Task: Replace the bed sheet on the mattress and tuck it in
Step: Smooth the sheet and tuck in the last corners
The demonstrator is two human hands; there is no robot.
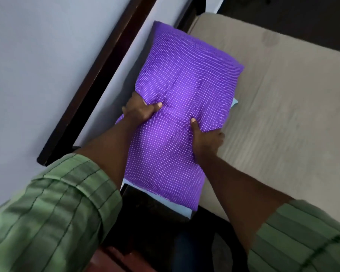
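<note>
At the mattress [283, 114] edge by the wall, both hands grip the purple pillow [185, 75]: left hand [139, 110], right hand [206, 140].

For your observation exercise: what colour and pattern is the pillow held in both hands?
Purple with small white dots, seen in the head view: the pillow.

A home bedroom: bare mattress [273, 114], pillow [185, 95], wooden bed frame [98, 79].

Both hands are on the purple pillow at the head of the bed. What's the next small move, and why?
Probably lift the purple pillow off the mattress and set it aside: the left hand and right hand grip its sides, and it covers the bare surface.
</note>
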